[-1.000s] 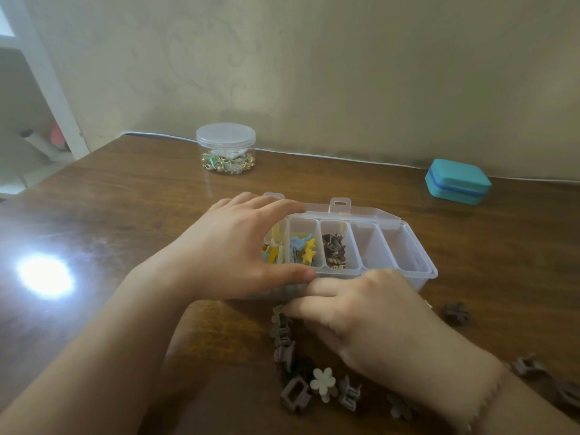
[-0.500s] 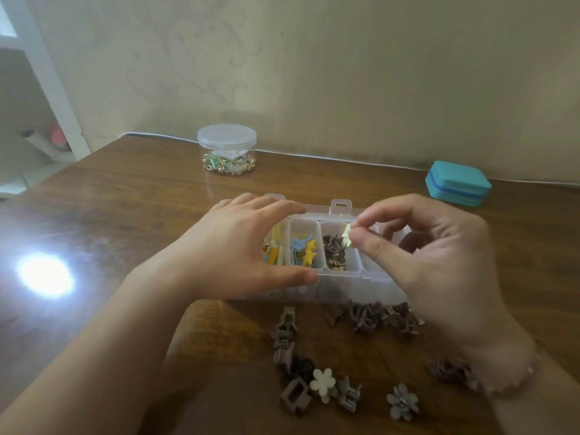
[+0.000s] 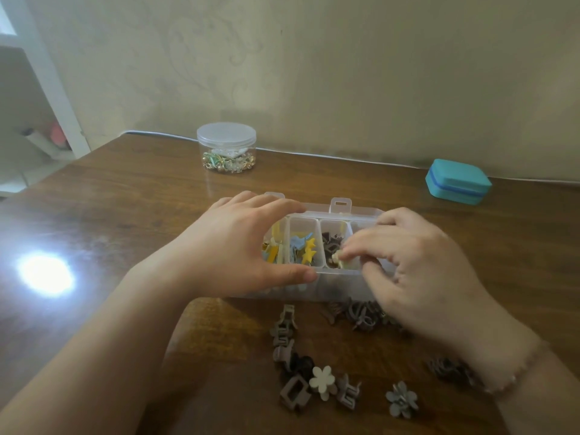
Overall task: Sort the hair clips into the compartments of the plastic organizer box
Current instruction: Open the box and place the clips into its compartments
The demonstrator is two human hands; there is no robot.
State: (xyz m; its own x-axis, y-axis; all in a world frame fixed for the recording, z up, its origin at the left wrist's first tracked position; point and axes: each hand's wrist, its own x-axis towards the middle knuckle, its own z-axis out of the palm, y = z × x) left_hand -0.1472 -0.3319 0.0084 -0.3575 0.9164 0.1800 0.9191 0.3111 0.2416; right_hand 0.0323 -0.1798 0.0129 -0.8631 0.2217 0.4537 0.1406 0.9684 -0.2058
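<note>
A clear plastic organizer box (image 3: 340, 210) sits open mid-table. Its compartments hold yellow clips, blue and yellow star clips (image 3: 303, 249), and brown clips (image 3: 332, 241). My left hand (image 3: 232, 246) grips the box's left end, thumb on the near wall and fingers over the far rim. My right hand (image 3: 405, 262) pinches a small cream clip (image 3: 339, 257) low over the compartment with the brown clips and hides the box's right end. Loose brown clips (image 3: 287, 337), a cream flower clip (image 3: 323, 381) and a grey flower clip (image 3: 401, 400) lie on the wood in front of the box.
A round clear jar (image 3: 226, 147) of trinkets stands at the back left by the wall. A teal case (image 3: 458, 185) lies at the back right. A bright glare spot (image 3: 45, 273) marks the tabletop at left. More brown clips (image 3: 448, 368) lie beside my right wrist.
My right hand picked a cream clip from the pile, raised it above the box, and has now lowered it into the compartment with the brown clips. The left hand stayed on the box.
</note>
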